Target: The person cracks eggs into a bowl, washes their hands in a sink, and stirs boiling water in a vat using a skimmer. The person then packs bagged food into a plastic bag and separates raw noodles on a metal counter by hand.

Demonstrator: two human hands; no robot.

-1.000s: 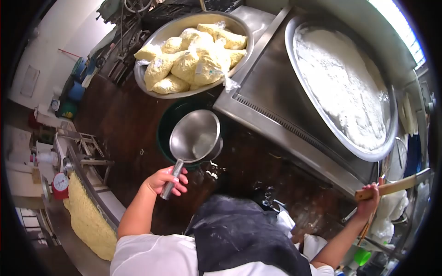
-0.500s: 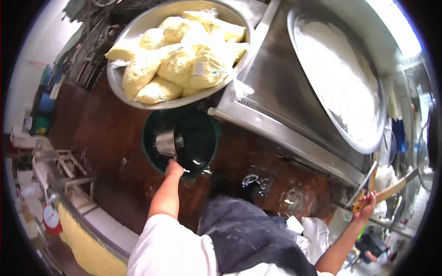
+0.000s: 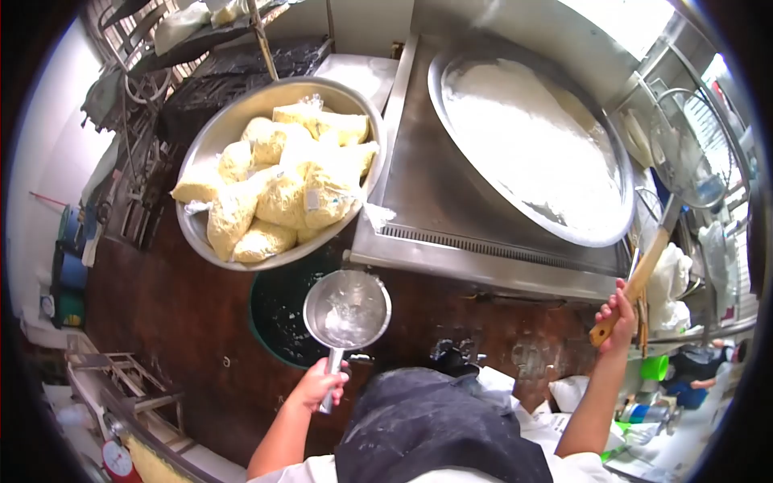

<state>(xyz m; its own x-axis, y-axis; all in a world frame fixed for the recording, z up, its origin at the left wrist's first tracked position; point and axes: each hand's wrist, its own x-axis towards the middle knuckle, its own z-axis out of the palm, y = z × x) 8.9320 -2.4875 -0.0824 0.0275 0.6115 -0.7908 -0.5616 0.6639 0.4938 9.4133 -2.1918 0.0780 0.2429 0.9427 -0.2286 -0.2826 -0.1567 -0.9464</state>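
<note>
My left hand (image 3: 317, 386) is closed around the handle of a metal saucepan (image 3: 348, 312), with what looks like clear water inside. Behind the saucepan, partly hidden by it, a dark green tub (image 3: 278, 322) of liquid stands on the floor. At the right, my right hand (image 3: 616, 318) grips a long wooden-handled spatula (image 3: 649, 266) near its holed end; its greyish metal part points up and away. Ahead of that hand, a large round metal pan (image 3: 620, 229) of white powder or liquid rests on a steel counter.
A metal basin (image 3: 189, 173) heaped with bags of yellowish shreds (image 3: 282, 197) sits left of the steel counter (image 3: 411, 181). A red-rimmed scale (image 3: 117, 459) is at lower left. At right, a person (image 3: 700, 366) and a green container (image 3: 655, 368) appear. The brown floor (image 3: 193, 314) has wet patches.
My left hand has lifted the saucepan out of the green tub and turned it upright. My right hand still holds the spatula, now raised more steeply. The view has shifted toward the counter.
</note>
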